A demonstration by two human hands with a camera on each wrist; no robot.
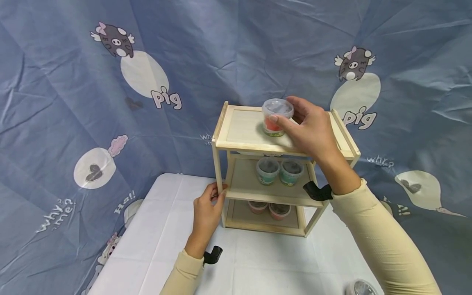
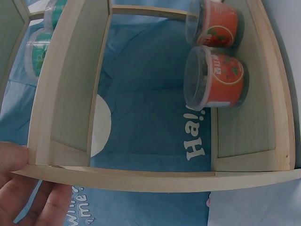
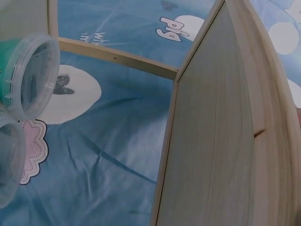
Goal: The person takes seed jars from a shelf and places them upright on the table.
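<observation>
My right hand [image 1: 313, 127] grips a clear lidded plastic tub [image 1: 273, 125] with a red label, thumb on its near side, over the top board of the wooden shelf rack [image 1: 243, 123]. In the head view the tub stands upright and overlaps that board. The left hand [image 1: 208, 211] holds the rack's front left post at the middle board's height; in the left wrist view its fingers [image 2: 51, 207] lie on one side of the wood and the thumb on the other. The right wrist view shows the rack's boards, not the hand.
Two green-labelled tubs [image 1: 268, 171] sit side by side on the middle board. On the bottom board are two red-labelled tubs [image 2: 225, 80]. Another tub [image 1: 360, 287] stands on the white table [image 1: 269, 262] near the front edge of view. A blue printed cloth [image 1: 206, 53] hangs behind.
</observation>
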